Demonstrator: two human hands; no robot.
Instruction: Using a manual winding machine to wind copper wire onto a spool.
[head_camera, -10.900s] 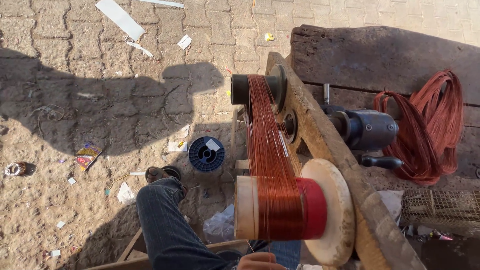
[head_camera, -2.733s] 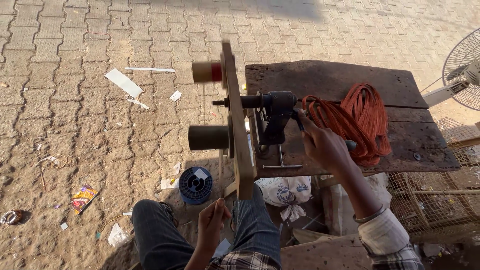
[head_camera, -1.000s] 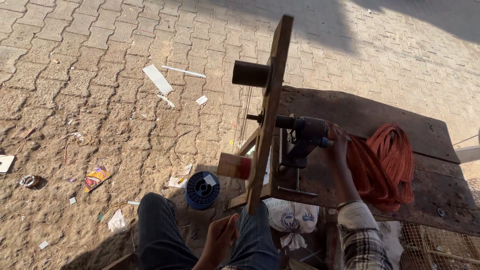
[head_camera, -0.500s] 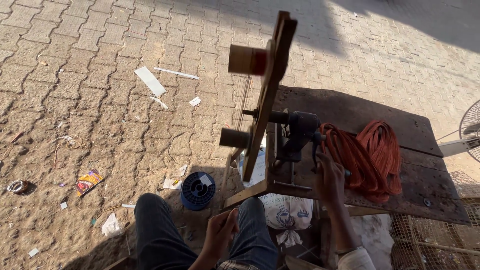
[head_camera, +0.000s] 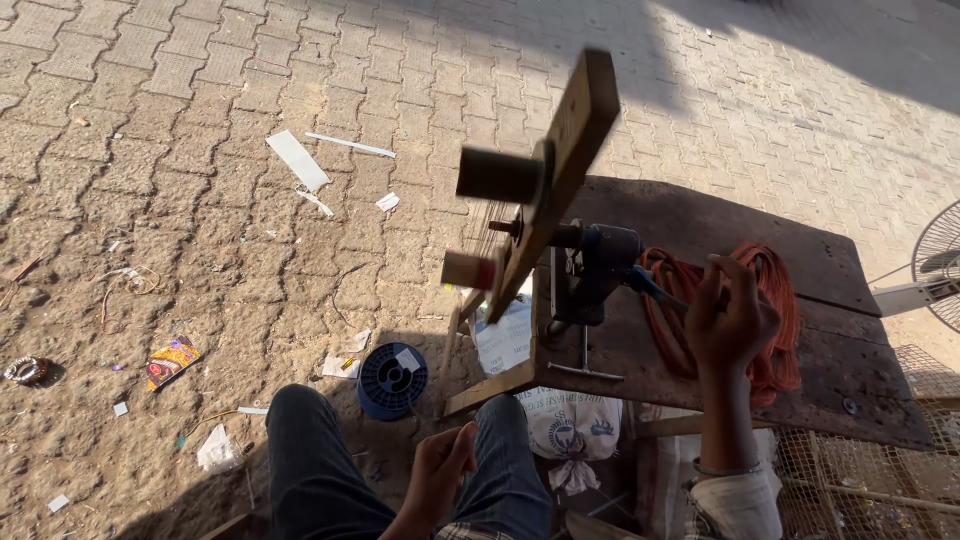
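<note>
A: Quick status — where's your right hand (head_camera: 735, 325)?

B: It's up at the back of the hand winder (head_camera: 590, 275), fingers curled round its crank handle, by the coil of reddish wire (head_camera: 775, 330) near the bench's (head_camera: 700, 225) right edge. Grip looks closed, tho the handle itself is mostly hidden behind your fingers.

A: And the wooden arm (head_camera: 555, 175)?

B: Blurred, tilted off the bench's front-left corner, so I'd judge it's spinning. Two pegs on it: dark one up top, red-tipped peg (head_camera: 470, 270) lower.

A: Any wire on them yet?

B: Only faint strands between the pegs, hard to tell thru the blur. So winding's at an early stage imo; most turns left to do.

A: Left hand (head_camera: 440, 470)?

B: Resting low by your knee, fingers loosely curled, holding nothing I can see. Can't tell if thin wire runs thru it.

A: Supply?

B: Blue spool (head_camera: 392, 380) sits on the paving (head_camera: 200, 200) by your legs, under the bench's front-left corner, still loaded.
</note>
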